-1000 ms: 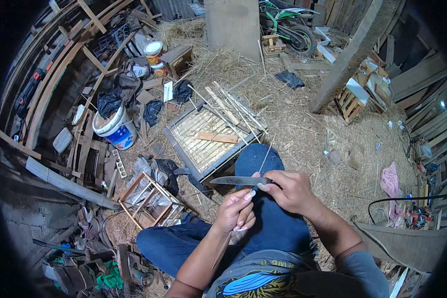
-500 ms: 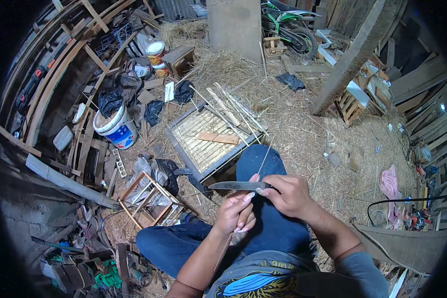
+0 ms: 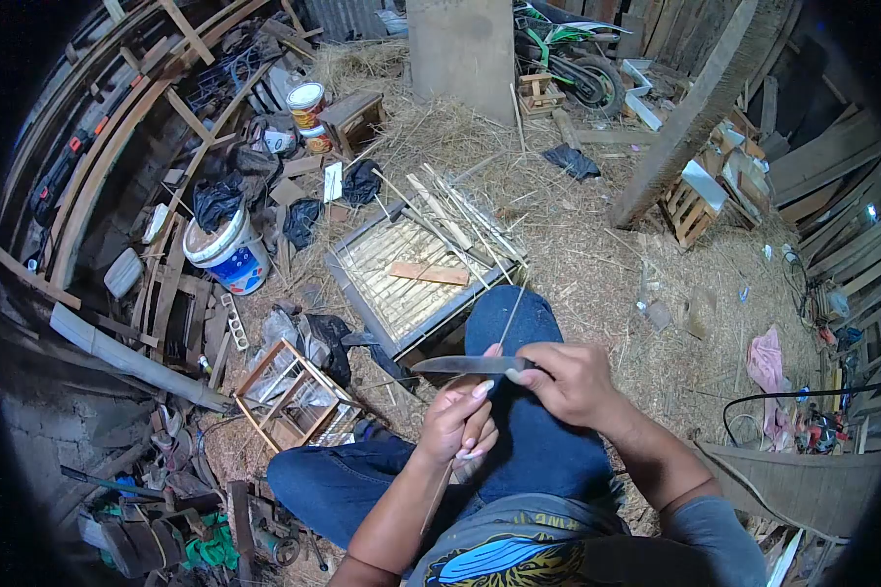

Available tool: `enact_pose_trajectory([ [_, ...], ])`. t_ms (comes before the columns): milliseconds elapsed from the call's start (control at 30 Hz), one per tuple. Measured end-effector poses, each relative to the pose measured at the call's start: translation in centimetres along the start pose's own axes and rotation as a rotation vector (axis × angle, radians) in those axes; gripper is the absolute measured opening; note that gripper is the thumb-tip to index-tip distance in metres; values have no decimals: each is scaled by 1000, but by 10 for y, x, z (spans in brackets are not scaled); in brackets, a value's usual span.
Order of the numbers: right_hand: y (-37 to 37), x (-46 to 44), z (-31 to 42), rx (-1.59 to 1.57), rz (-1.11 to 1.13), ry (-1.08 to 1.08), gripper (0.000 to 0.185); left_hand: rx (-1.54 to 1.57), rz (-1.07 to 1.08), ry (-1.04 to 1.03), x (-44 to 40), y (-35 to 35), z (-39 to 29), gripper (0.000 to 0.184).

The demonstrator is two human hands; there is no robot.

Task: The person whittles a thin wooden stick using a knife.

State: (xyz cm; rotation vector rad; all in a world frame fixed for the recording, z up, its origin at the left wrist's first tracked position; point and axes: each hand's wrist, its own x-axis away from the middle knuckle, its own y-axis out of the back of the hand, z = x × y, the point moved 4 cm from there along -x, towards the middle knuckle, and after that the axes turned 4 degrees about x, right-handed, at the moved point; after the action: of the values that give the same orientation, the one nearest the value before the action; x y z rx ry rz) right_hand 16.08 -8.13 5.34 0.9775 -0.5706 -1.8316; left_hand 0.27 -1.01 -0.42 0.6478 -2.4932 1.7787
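The left hand (image 3: 455, 421) sits slightly lower and farther left than half a second ago, and the thin strip (image 3: 511, 318) it pinches now stands more upright above the knife (image 3: 460, 365). The right hand (image 3: 573, 386), its fingers closed around the knife's handle, has hardly moved, so the strip seems to be shifting against a nearly steady blade. The left fingers are narrow, holding the strip, which crosses beside the blade above the raised knee (image 3: 548, 401); whether the edge bites into it, I cannot tell. Just beyond the knee, the low desk (image 3: 364, 307) carries loose sticks (image 3: 452, 227) and a flat piece of wood (image 3: 429, 273). To its left, an open wooden frame (image 3: 311, 371) lies tilted, with clear plastic showing through its bars. Farther off, a white and blue bucket (image 3: 240, 271) has brownish stuff at its mouth and black plastic (image 3: 217, 203) over the rim. Beyond stand two stacked tubs, the upper tub (image 3: 306, 99) lidded, its contents hidden; on the right, a slatted crate (image 3: 690, 217) leans beside wooden boards.
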Motion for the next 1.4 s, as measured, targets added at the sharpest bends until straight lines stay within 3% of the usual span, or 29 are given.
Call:
enact_pose_trajectory([
  [100,-4,0,-4,12,21,10,18,-38,-3,18,2,0,-1,52],
  [167,-1,-3,-15,46,-104,16,20,-102,52,6,5,4,-2,51],
  [233,8,-10,-34,117,-103,-145,24,-122,47,-1,4,4,-2,50],
  [300,-1,-11,-42,26,-103,-195,25,-137,36,-10,4,6,-1,50],
  [367,-13,-17,-40,-560,-237,-227,23,-123,47,10,1,7,4,51],
  [400,-12,-18,-32,-771,18,-511,20,-119,46,14,0,4,5,51],
  [500,-26,-26,-37,-865,5,-619,22,-169,9,9,-3,-2,5,46],
  [567,-21,-39,-42,-876,-117,-614,25,-409,-79,-34,-2,2,1,41],
  [667,-10,-52,-56,-863,-136,-621,24,-471,-125,-76,2,7,-1,38],
  [867,-13,-65,-65,-784,-106,-572,27,-515,-185,-152,0,9,-4,40],
  [967,-4,-58,-47,-582,-284,-405,24,-534,-215,-201,-3,-1,-10,41],
  [1033,-2,-36,-28,-292,-83,-333,20,-530,-242,-235,-3,-2,-15,41],
  [1100,-6,-18,-3,-30,3,-126,17,-498,-238,-218,-5,2,-17,43],
  [1200,-15,-2,9,69,27,67,18,-468,-203,-260,-4,4,-17,44],
  [1400,-5,-10,10,165,16,128,19,-276,-167,-225,1,-1,-19,41],
])
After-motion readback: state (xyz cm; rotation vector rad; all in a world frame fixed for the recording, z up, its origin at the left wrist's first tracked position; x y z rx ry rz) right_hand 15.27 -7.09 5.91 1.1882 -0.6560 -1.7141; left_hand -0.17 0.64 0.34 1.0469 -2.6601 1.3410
